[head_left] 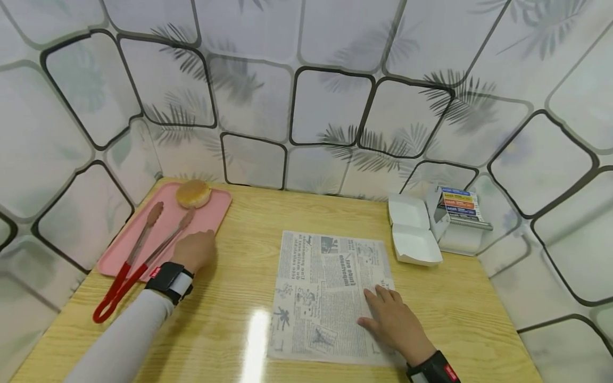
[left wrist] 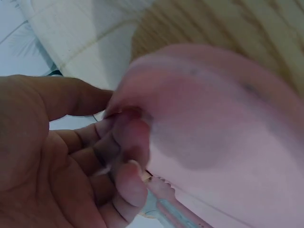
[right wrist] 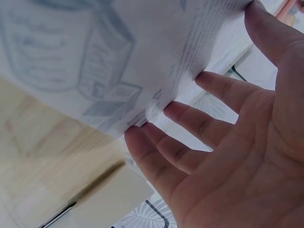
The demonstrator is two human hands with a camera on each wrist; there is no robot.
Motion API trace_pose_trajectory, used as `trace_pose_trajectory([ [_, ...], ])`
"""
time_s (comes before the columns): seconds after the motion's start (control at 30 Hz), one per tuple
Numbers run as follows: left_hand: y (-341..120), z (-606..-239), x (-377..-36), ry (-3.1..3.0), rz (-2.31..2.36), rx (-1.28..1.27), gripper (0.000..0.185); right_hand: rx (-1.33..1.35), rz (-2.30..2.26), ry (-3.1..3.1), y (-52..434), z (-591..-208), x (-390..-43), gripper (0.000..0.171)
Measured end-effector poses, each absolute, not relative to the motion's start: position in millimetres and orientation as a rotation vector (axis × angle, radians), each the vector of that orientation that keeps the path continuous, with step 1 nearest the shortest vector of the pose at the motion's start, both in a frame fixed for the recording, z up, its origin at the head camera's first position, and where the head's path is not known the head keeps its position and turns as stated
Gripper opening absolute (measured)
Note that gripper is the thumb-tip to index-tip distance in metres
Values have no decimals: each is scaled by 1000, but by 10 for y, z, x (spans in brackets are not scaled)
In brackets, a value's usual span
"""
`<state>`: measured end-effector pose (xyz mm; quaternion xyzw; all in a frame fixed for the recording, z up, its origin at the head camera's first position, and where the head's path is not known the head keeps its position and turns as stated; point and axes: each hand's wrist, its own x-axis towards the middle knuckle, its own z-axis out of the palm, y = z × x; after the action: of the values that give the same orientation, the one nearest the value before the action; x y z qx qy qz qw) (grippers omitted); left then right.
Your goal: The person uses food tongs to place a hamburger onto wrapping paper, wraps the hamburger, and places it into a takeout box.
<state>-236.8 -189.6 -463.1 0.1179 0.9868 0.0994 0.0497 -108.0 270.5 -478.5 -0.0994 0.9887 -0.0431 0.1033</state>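
A pink tray point(head_left: 219, 206) lies at the left of the table. My left hand point(head_left: 196, 250) is at its right edge, and in the left wrist view thumb and curled fingers point(left wrist: 130, 185) pinch the tray's rim point(left wrist: 190, 61). On the tray sit a bun point(head_left: 193, 193) at the far end and red-handled tongs point(head_left: 139, 272), whose handles reach past the near edge. Printed newspaper-style wrapping paper point(head_left: 325, 298) lies flat at the middle. My right hand point(head_left: 397, 325) rests on its lower right part, with spread, fairly straight fingertips point(right wrist: 137, 135) touching the sheet.
An unfolded white paper box point(head_left: 415, 246) stands at the right rear. Beside it is a whitish holder point(head_left: 458, 234) with a stack of coloured labels. A patterned curtain-like wall point(head_left: 330, 106) closes off the back and sides of the wooden table point(head_left: 234, 298).
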Motion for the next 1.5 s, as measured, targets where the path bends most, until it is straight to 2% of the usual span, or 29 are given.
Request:
trace_pose_trajectory([
  [0.4, -1814, -4646, -2340, 3064, 260, 459, 19, -299, -128, 2919, 2733, -4789, -1074, 74],
  [0.97, -1432, -4694, -2320, 3081, 168, 613, 25, -326, -143, 2930, 2729, -4774, -1066, 74],
  [1.2, -1286, -4698, -2308, 3062, 160, 680, 20, -323, -142, 2932, 2719, -4784, -1055, 73],
  [1.5, -1122, -4698, -2284, 3059, 117, 747, 27, -317, -143, 2932, 2725, -4804, -1052, 74],
])
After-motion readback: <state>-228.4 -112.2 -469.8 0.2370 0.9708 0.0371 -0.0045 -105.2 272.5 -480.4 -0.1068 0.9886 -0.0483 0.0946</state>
